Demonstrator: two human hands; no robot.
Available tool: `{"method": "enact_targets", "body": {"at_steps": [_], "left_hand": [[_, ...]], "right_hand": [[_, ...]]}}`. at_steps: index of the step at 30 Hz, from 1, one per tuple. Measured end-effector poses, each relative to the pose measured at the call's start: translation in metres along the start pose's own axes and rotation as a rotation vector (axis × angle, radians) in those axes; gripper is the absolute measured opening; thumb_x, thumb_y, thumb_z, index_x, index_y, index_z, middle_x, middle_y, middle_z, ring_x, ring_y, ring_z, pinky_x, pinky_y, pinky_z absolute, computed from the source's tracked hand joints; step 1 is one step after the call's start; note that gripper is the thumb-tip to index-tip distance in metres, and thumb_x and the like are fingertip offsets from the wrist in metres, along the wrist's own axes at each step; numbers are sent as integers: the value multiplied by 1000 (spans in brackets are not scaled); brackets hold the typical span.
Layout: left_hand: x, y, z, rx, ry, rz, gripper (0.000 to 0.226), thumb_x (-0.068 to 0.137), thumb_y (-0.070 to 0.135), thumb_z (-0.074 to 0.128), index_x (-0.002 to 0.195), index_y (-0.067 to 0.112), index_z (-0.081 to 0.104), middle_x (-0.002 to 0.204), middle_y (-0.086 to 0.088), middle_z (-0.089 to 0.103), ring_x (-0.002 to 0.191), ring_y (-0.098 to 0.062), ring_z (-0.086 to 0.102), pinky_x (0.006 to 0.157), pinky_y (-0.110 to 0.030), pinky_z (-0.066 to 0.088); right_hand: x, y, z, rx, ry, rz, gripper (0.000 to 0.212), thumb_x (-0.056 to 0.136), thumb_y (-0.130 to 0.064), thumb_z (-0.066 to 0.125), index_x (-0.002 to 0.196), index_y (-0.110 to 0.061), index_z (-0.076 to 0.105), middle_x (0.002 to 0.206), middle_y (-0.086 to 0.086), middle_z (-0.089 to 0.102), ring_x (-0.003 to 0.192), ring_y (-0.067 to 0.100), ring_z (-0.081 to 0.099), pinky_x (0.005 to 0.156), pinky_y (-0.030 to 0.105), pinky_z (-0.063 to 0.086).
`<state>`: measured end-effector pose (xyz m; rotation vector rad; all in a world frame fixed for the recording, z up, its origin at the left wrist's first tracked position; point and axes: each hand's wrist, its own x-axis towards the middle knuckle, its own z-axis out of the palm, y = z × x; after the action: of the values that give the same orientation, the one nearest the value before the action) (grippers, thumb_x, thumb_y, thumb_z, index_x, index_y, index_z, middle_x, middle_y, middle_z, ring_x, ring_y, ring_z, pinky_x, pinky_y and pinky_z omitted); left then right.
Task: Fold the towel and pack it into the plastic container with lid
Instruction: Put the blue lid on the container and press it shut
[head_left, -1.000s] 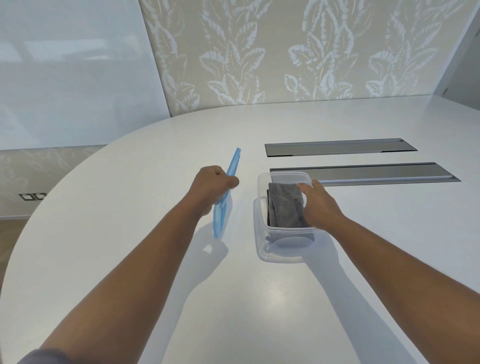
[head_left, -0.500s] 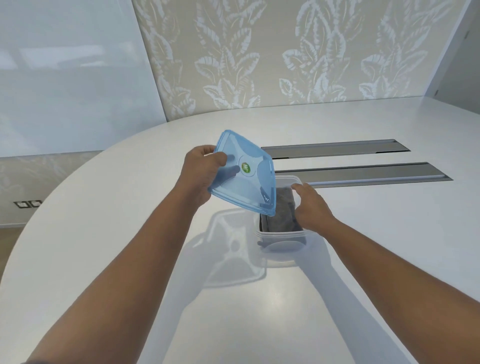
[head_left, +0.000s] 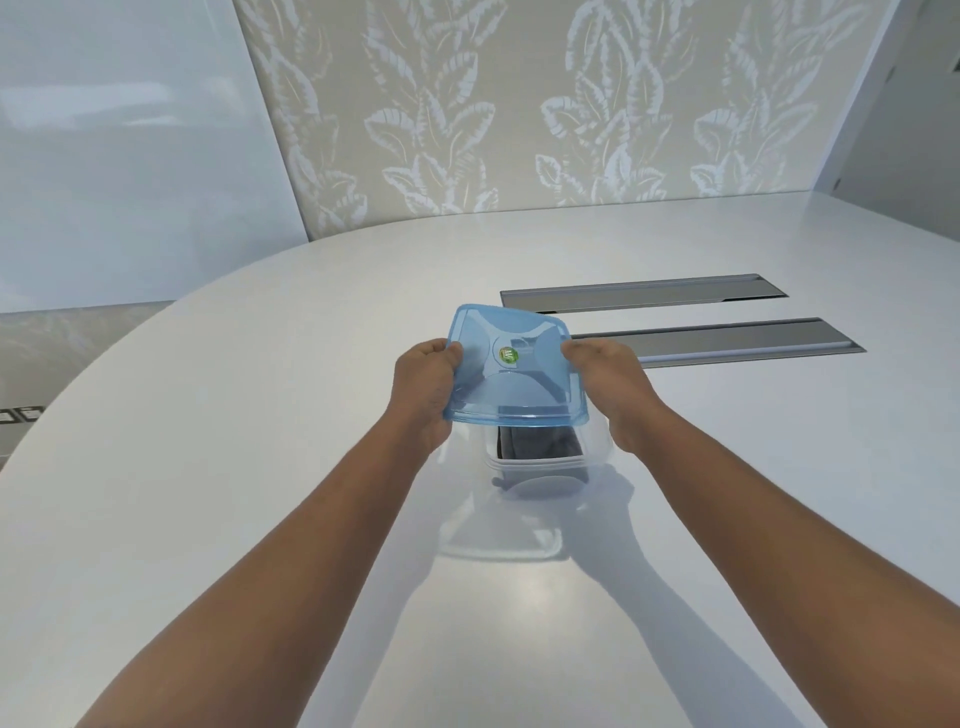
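Observation:
A translucent blue lid (head_left: 511, 371) with a green round sticker hovers just above the clear plastic container (head_left: 540, 465), tilted with its near edge raised off the rim. My left hand (head_left: 423, 387) grips the lid's left edge and my right hand (head_left: 605, 382) grips its right edge. The folded grey towel (head_left: 537, 444) lies inside the container; only its near part shows below the lid. The container stands on the white table (head_left: 260, 467).
Two long grey metal slots (head_left: 644, 293) (head_left: 727, 340) are set into the table just beyond the container. The table's curved edge runs along the left, and a leaf-patterned wall stands behind it.
My right hand left the towel and took the lid's right edge. The lid, held by the left hand alone before, has swung over the container and levelled out above it.

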<state>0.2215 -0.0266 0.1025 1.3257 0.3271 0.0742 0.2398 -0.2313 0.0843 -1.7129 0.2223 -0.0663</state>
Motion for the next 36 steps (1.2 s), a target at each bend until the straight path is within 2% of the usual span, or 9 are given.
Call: {"method": "enact_targets", "body": {"at_steps": [4,7,11,17,20,24,30,33,36], "left_hand": [[-8,-19,16,130,47,86,25,103,18,52,85,12,68,74,-1,66,68,-21,54,66,-32,48],[-12,-34,23,197,98,129,26,103,20,48,97,4,67,87,-7,62,75,-22,49,72,-33,43],[-15,-49,27,288,109,155,22,104,21,43,87,13,55,90,-2,51,80,-19,41,65,-31,34],[-12,-65,31,305,91,159,32,106,19,39,76,30,44,77,12,47,70,-10,40,59,-21,32],[-12,-67,33,320,101,155,39,106,18,40,71,35,34,73,18,40,61,-1,36,51,-12,31],[-10,-68,33,334,99,163,33,106,19,40,74,30,43,76,14,45,63,-3,38,51,-11,32],[-7,-70,29,358,101,148,27,106,20,41,98,4,61,85,1,58,69,-13,48,53,-17,39],[-6,-68,28,377,99,123,28,106,21,41,102,4,63,86,-2,61,66,-12,49,49,-14,40],[-7,-67,28,385,86,101,23,106,20,41,102,8,61,95,-6,63,73,-16,53,44,-12,40]], "right_hand": [[-1,7,-5,2,51,-26,29,99,-37,63,118,-16,70,108,0,74,89,17,69,68,29,54],[1,19,-9,-22,45,-20,26,98,-40,65,114,-21,70,108,-1,73,95,20,70,81,39,59],[1,30,-14,-13,41,-34,10,98,-35,64,93,-30,72,94,-7,74,86,17,70,68,31,56],[-1,39,-17,28,-4,16,31,97,-34,68,124,-18,69,123,2,70,107,25,70,93,48,60],[-1,43,-18,40,-22,18,24,98,-30,67,119,-18,71,115,2,75,98,24,74,81,41,63],[-1,46,-17,24,-22,-2,17,100,-28,64,114,-22,73,106,-2,77,91,21,74,66,31,60],[0,45,-16,-16,-32,-14,10,101,-29,63,98,-32,72,100,-5,78,86,17,75,69,31,62],[1,42,-17,-53,-47,-13,12,102,-29,61,99,-30,72,97,-7,78,84,15,75,62,25,59],[4,40,-15,-120,-60,0,17,105,-28,55,99,-28,71,98,-1,77,87,21,73,71,34,62]]}}
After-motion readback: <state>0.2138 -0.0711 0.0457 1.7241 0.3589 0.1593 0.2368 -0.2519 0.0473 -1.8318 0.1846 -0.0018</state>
